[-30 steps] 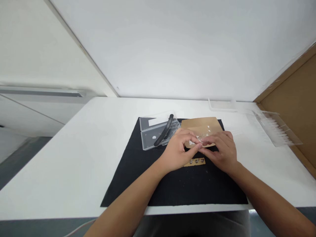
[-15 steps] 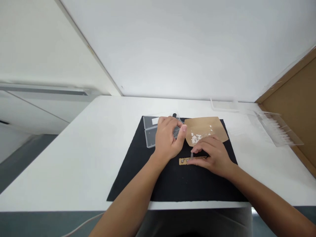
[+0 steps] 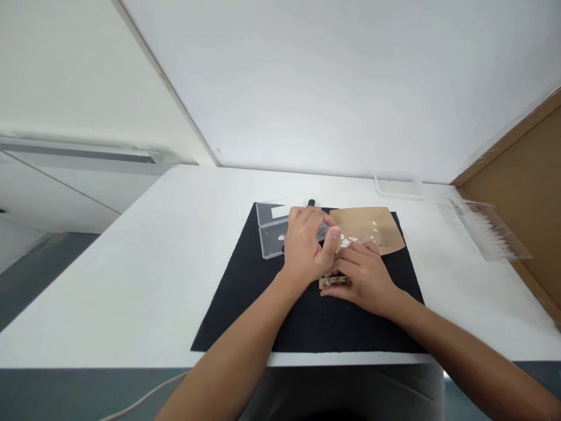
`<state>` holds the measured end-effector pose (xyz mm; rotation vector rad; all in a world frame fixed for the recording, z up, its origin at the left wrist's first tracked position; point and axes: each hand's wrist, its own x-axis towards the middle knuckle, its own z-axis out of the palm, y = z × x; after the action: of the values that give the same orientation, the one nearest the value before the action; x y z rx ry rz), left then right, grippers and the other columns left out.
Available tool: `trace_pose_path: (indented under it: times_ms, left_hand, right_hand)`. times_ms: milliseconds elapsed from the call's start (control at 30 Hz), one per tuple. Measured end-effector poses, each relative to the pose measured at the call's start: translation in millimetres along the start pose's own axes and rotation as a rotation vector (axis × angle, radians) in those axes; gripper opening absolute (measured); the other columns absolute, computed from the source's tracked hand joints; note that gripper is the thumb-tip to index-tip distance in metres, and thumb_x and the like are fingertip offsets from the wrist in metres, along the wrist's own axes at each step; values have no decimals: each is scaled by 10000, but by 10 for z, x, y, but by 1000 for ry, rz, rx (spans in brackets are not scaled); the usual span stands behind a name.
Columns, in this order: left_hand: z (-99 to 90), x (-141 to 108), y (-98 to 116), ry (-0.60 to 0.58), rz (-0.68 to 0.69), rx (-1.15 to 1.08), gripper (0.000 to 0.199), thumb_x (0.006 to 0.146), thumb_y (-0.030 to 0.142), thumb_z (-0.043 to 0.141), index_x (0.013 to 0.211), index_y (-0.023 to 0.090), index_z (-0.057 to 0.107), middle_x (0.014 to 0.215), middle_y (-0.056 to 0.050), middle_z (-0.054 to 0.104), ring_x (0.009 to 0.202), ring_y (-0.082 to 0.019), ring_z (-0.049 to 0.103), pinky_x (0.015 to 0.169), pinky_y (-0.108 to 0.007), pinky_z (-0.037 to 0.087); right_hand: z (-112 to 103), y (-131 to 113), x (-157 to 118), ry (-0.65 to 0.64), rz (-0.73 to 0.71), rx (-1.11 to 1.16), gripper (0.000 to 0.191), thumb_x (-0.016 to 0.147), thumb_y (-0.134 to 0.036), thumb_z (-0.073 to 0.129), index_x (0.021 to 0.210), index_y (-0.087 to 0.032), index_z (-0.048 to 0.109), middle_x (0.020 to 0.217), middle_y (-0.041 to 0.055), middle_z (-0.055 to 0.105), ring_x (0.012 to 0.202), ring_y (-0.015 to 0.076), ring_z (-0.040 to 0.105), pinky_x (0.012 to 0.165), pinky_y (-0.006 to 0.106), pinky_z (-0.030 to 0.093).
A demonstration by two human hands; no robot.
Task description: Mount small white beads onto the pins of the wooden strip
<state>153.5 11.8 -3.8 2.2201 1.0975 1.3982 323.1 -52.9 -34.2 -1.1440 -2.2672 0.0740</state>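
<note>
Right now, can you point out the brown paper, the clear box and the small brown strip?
Brown paper [image 3: 364, 219], head view: its bare far part.
Clear box [image 3: 270, 242], head view: floor of its near half.
Small brown strip [image 3: 321, 284], head view: its bare left end.

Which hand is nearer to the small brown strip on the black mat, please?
Right. The right hand is at the brown strip, around it from its right side. The left hand is a little beyond it, toward its left end.
</note>
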Motion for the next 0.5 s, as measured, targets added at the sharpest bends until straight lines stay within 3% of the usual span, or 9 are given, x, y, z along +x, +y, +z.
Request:
trace_pose_path:
  times_ms: [500]
  left_hand:
    - [1, 5, 14, 34, -10, 1, 497, 1081, 554, 287, 878, 238, 612, 888, -71, 700, 851, -251, 596, 921, -498, 412]
  right_hand:
    - [72, -8, -8, -2, 50, -27, 346, 884, -580, 795, 915, -245, 711, 905, 0, 753, 878, 194, 598, 814, 382, 295]
